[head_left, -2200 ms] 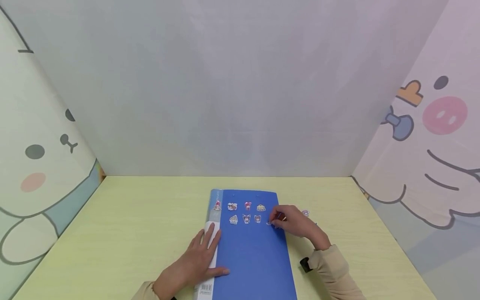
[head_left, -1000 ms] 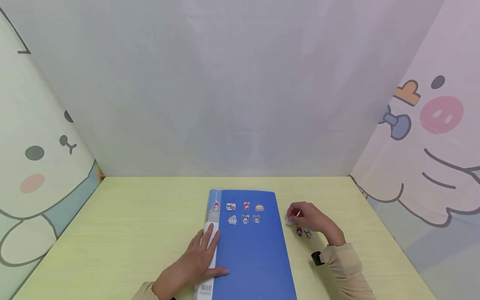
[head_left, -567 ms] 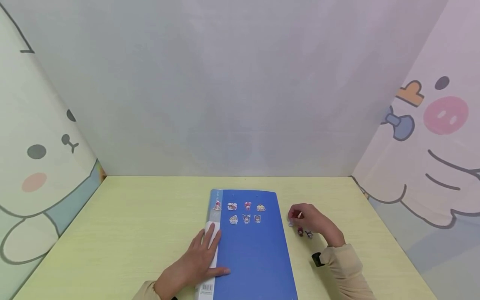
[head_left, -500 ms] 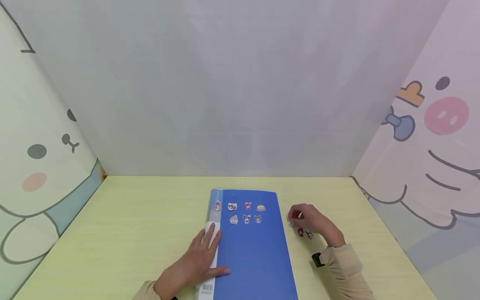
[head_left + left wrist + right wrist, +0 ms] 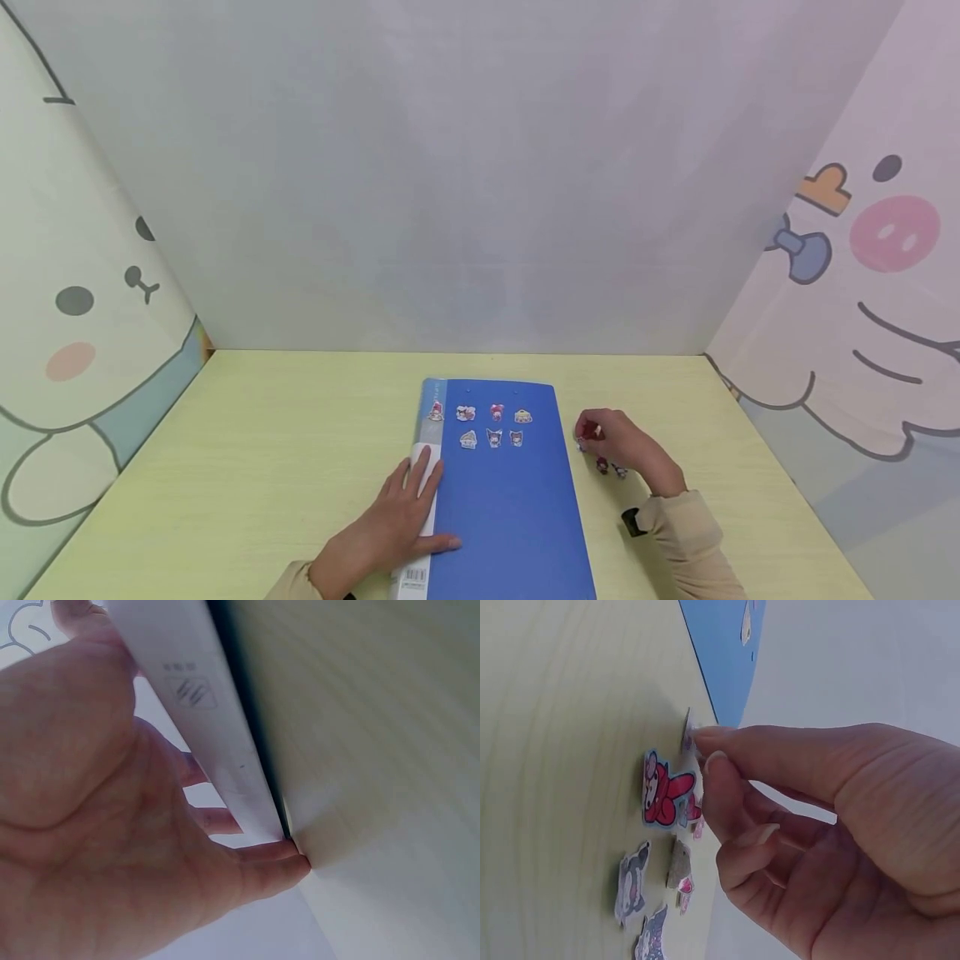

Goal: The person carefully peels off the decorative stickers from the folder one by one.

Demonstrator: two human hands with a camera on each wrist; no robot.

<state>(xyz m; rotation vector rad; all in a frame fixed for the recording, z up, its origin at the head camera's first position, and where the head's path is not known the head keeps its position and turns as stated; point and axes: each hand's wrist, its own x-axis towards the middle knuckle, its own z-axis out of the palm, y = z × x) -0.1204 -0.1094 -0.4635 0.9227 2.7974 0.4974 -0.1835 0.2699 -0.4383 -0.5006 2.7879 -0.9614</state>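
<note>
My left hand (image 5: 390, 512) lies spread with straight fingers on the white spine (image 5: 412, 567) of a blue folder (image 5: 510, 517). In the left wrist view its palm and fingers lean along that spine (image 5: 195, 712). Several cartoon character stickers sit in two rows on the folder's upper part, among them a yellowish one (image 5: 522, 416). Beside the folder's right edge, my right hand (image 5: 615, 442) pinches a small cartoon sticker (image 5: 689, 733) between thumb and index finger, close to the table. A red-hooded sticker (image 5: 664, 795) and a grey-eared one (image 5: 632, 885) are near these fingers.
The pale yellow table (image 5: 285, 467) extends on both sides of the folder. A plain grey-white backdrop (image 5: 450, 208) rises behind it, with cartoon-printed side panels. More cartoon stickers, including a dark blue one (image 5: 651, 939), are on the table under the right hand.
My right hand has moved right, off the folder to the table; the sticker that was under its fingertips on the folder has left that spot. My left hand has stayed put.
</note>
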